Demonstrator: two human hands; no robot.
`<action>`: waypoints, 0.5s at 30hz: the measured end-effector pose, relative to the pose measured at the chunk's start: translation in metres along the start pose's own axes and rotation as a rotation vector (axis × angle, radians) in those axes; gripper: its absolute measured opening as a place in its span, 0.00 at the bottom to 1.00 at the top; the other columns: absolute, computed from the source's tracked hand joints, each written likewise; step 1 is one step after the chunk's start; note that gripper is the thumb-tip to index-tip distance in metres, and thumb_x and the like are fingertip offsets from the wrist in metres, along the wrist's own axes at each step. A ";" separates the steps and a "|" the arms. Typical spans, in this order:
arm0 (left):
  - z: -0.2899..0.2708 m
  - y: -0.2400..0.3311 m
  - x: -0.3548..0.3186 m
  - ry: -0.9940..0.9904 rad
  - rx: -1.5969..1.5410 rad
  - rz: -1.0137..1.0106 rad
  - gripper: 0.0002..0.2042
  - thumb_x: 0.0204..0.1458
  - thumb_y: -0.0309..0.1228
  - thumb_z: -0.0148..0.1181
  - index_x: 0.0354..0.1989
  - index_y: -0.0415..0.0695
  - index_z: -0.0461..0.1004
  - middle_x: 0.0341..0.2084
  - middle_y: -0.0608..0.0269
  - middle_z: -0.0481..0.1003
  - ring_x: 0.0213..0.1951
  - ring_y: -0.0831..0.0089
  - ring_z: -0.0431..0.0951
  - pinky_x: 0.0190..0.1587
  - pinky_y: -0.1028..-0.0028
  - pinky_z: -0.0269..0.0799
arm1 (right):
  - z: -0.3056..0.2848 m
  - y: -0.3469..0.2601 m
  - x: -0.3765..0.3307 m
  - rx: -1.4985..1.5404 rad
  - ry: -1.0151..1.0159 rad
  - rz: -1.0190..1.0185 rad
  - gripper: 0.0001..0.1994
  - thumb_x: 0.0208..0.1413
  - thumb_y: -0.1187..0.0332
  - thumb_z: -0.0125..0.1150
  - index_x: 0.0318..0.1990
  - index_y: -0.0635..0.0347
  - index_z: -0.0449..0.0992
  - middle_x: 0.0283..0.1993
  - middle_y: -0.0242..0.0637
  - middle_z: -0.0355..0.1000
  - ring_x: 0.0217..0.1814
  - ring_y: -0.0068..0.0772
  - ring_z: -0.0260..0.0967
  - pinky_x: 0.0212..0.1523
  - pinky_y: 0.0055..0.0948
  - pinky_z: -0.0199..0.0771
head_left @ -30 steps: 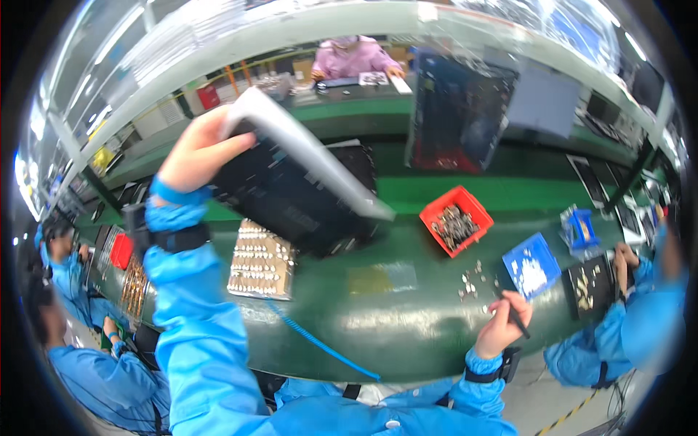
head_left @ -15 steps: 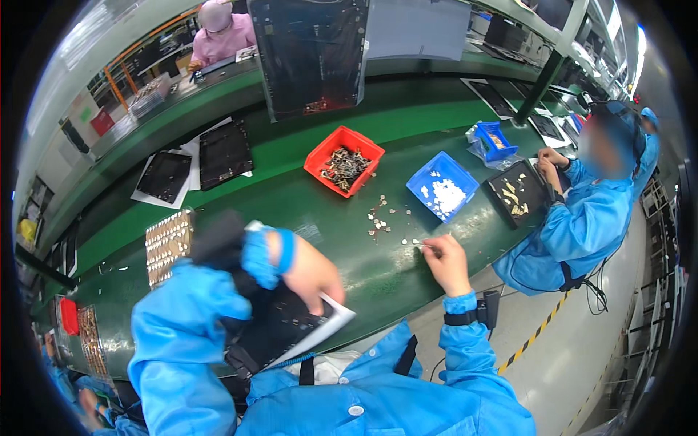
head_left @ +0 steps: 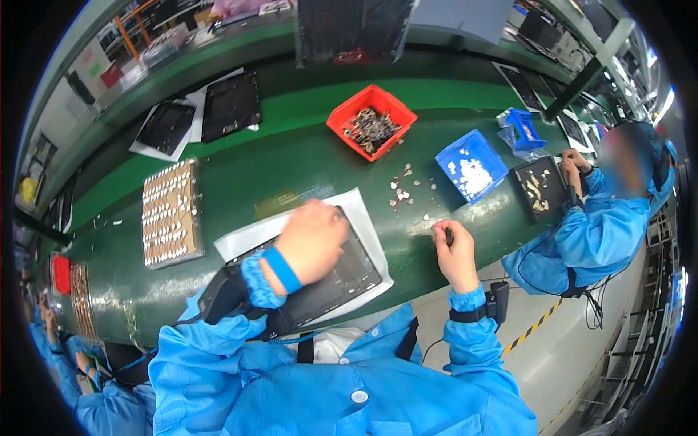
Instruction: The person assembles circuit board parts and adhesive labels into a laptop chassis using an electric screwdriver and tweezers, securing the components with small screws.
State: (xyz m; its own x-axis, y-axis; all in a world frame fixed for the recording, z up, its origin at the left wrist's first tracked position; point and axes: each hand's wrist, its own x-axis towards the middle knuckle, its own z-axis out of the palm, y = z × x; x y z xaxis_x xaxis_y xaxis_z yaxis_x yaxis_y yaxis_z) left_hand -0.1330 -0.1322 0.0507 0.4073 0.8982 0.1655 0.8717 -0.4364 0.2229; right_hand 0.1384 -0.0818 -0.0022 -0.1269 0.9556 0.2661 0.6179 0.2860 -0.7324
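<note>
A flat black panel (head_left: 358, 251) lies on a white sheet (head_left: 379, 263) at the table's near edge. Over the panel's far part is my left hand (head_left: 311, 241), its fingers curled and pointing down. Its back hides the fingertips and whatever they may hold. To the right, above the table edge, my right hand (head_left: 456, 256) is closed in a pinch. What sits between its thumb and fingers is too small to make out. Just beyond it, small pale pieces (head_left: 402, 195) are scattered on the green table (head_left: 291, 163).
A red bin (head_left: 372, 123) holds small dark metal parts; a blue bin (head_left: 471, 167) holds white pieces. Left stands a tray with rows of pale pieces (head_left: 172, 211). A co-worker in blue (head_left: 592, 225) sits at right by a black tray (head_left: 536, 187). More black panels (head_left: 231, 105) lie behind.
My left hand has swung away from me, from the panel's near corner to its far part, uncovering much of the panel. My right hand has drawn back from the scattered pieces, still pinched.
</note>
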 end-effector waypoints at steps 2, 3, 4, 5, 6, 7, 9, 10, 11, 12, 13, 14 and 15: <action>0.002 -0.017 -0.025 0.091 0.056 -0.231 0.18 0.35 0.30 0.64 0.37 0.38 0.71 0.40 0.52 0.68 0.44 0.56 0.66 0.46 0.62 0.65 | 0.001 -0.036 -0.013 0.162 -0.250 0.009 0.05 0.46 0.78 0.55 0.32 0.62 0.72 0.32 0.44 0.70 0.34 0.44 0.69 0.34 0.33 0.69; 0.008 -0.026 -0.036 0.088 0.052 -0.243 0.18 0.35 0.30 0.64 0.37 0.38 0.71 0.40 0.52 0.68 0.44 0.56 0.66 0.46 0.62 0.65 | 0.005 -0.045 -0.020 0.140 -0.359 -0.086 0.07 0.44 0.78 0.55 0.33 0.62 0.72 0.33 0.44 0.69 0.35 0.44 0.68 0.35 0.33 0.69; 0.016 -0.036 -0.045 0.111 0.027 -0.266 0.18 0.36 0.30 0.63 0.38 0.38 0.71 0.39 0.52 0.67 0.44 0.56 0.66 0.46 0.62 0.64 | 0.011 -0.054 -0.025 0.143 -0.450 -0.164 0.04 0.48 0.77 0.55 0.33 0.63 0.73 0.31 0.38 0.69 0.31 0.28 0.68 0.32 0.25 0.68; 0.020 -0.039 -0.051 0.134 0.000 -0.288 0.18 0.37 0.30 0.63 0.38 0.39 0.70 0.39 0.52 0.67 0.44 0.56 0.66 0.46 0.62 0.64 | 0.019 -0.061 -0.030 0.148 -0.522 -0.223 0.05 0.46 0.77 0.57 0.32 0.63 0.73 0.30 0.40 0.69 0.31 0.32 0.69 0.31 0.27 0.69; 0.023 -0.040 -0.055 0.133 -0.007 -0.295 0.18 0.37 0.30 0.63 0.38 0.39 0.70 0.39 0.52 0.67 0.44 0.56 0.66 0.46 0.62 0.64 | 0.026 -0.068 -0.034 0.152 -0.593 -0.281 0.05 0.45 0.76 0.58 0.32 0.62 0.73 0.30 0.41 0.70 0.31 0.37 0.69 0.31 0.30 0.69; 0.025 -0.040 -0.057 0.200 -0.033 -0.298 0.17 0.38 0.29 0.62 0.39 0.39 0.71 0.39 0.53 0.67 0.44 0.56 0.66 0.46 0.62 0.64 | 0.033 -0.075 -0.037 0.148 -0.601 -0.280 0.05 0.45 0.76 0.58 0.32 0.62 0.73 0.30 0.41 0.70 0.31 0.37 0.69 0.31 0.30 0.69; 0.031 -0.042 -0.058 0.313 -0.071 -0.296 0.15 0.38 0.28 0.61 0.38 0.41 0.72 0.37 0.55 0.67 0.42 0.56 0.66 0.45 0.63 0.63 | 0.044 -0.086 -0.040 -0.025 -0.762 -0.379 0.06 0.42 0.73 0.60 0.30 0.62 0.73 0.29 0.44 0.70 0.32 0.45 0.69 0.31 0.36 0.68; 0.033 -0.043 -0.059 0.317 -0.079 -0.302 0.15 0.38 0.28 0.61 0.38 0.41 0.72 0.37 0.55 0.67 0.42 0.56 0.66 0.45 0.63 0.63 | 0.047 -0.089 -0.041 -0.032 -0.769 -0.379 0.06 0.42 0.73 0.60 0.30 0.62 0.73 0.29 0.44 0.70 0.32 0.45 0.69 0.31 0.36 0.68; 0.035 -0.044 -0.060 0.341 -0.091 -0.290 0.14 0.38 0.28 0.62 0.37 0.42 0.73 0.36 0.56 0.68 0.42 0.57 0.66 0.44 0.63 0.64 | 0.050 -0.091 -0.042 -0.089 -0.812 -0.384 0.07 0.42 0.71 0.61 0.29 0.62 0.73 0.28 0.45 0.69 0.32 0.47 0.68 0.31 0.38 0.68; 0.037 -0.045 -0.061 0.366 -0.103 -0.277 0.13 0.38 0.28 0.62 0.35 0.42 0.73 0.35 0.57 0.68 0.41 0.57 0.66 0.44 0.63 0.64 | 0.053 -0.093 -0.042 -0.146 -0.853 -0.389 0.07 0.42 0.69 0.61 0.28 0.63 0.73 0.27 0.45 0.69 0.32 0.48 0.67 0.32 0.39 0.67; 0.038 -0.046 -0.062 0.369 -0.109 -0.285 0.13 0.38 0.28 0.62 0.35 0.42 0.73 0.35 0.57 0.68 0.41 0.57 0.66 0.44 0.63 0.64 | 0.055 -0.094 -0.041 -0.152 -0.862 -0.391 0.07 0.42 0.69 0.61 0.28 0.63 0.73 0.27 0.45 0.69 0.32 0.48 0.67 0.32 0.39 0.67; 0.039 -0.047 -0.061 0.379 -0.118 -0.283 0.13 0.38 0.28 0.62 0.35 0.42 0.74 0.35 0.57 0.68 0.41 0.58 0.66 0.44 0.64 0.64 | 0.056 -0.096 -0.039 -0.188 -0.874 -0.382 0.07 0.42 0.69 0.61 0.27 0.63 0.74 0.26 0.45 0.69 0.31 0.49 0.67 0.31 0.39 0.67; 0.039 -0.047 -0.061 0.389 -0.126 -0.281 0.12 0.38 0.27 0.62 0.34 0.42 0.74 0.34 0.58 0.69 0.41 0.58 0.66 0.44 0.64 0.64 | 0.056 -0.097 -0.038 -0.224 -0.885 -0.373 0.07 0.41 0.68 0.61 0.26 0.63 0.74 0.25 0.45 0.69 0.31 0.49 0.67 0.31 0.39 0.67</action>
State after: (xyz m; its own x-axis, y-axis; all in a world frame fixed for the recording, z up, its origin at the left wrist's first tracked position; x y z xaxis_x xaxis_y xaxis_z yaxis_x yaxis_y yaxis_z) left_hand -0.1883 -0.1643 -0.0077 0.0087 0.9058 0.4236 0.8839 -0.2051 0.4203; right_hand 0.0394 -0.1416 0.0236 -0.8219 0.5419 -0.1758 0.5415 0.6471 -0.5368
